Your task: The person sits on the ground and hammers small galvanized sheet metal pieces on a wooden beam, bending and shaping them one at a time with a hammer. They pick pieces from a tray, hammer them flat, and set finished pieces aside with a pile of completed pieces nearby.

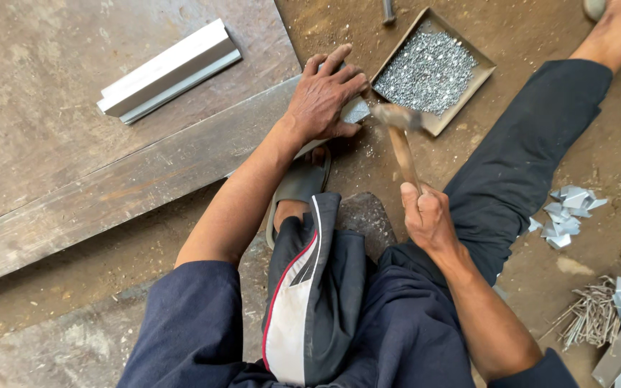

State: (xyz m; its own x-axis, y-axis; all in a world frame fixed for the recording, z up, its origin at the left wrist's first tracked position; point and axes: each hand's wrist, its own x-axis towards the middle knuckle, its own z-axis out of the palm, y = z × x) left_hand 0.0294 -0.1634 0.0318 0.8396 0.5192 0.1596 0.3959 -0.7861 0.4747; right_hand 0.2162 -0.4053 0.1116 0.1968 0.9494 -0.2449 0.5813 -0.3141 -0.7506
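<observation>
We hammer a small metal piece on the dirt floor.

Our left hand (323,97) has its fingers spread flat, pressing the small grey metal piece (356,110); our right hand (428,215) has fingers curled tight around the wooden-handled hammer (400,136), its head just beside that piece. Beyond the left fingertips sits a shallow square tray of silvery rivets (484,70); an aluminium profile bar (169,70) lies well apart.

Left hand (323,95) flat on small metal piece (356,110) at edge of wood board (109,179). Right hand (427,215) grips hammer (399,133), head just above piece. Tray of small rivets (431,70) just beside. Metal profile (169,70) on board, bent brackets (566,215) on dirt floor at right.
</observation>
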